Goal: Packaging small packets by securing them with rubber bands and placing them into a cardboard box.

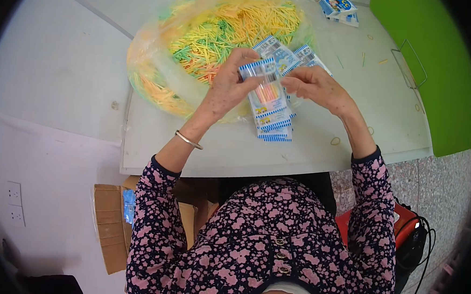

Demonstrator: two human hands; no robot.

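Observation:
My left hand [230, 82] is closed on a small packet [268, 95] with blue-and-white striped ends, its thumb across the front. Through the packet's clear middle, several pink and orange sticks show. Close by its right edge, my right hand [317, 87] has thumb and fingers pinched together; what is between them, if anything, is too small to make out. Beneath the held packet lies an overlapping stack of similar packets [275, 134]. More blue-and-white packets [274, 48] lie just beyond my hands. A large clear plastic bag [143, 60] spreads behind my left hand, full of thin yellow, green and orange sticks [215, 35].
Small packets [340, 10] are piled at the table's far right. Rubber bands [335, 141] and loose sticks [364, 59] lie on the white table [218, 157]. A green panel with a wire handle [423, 69] borders the right side. Below left stands a cardboard box [111, 225].

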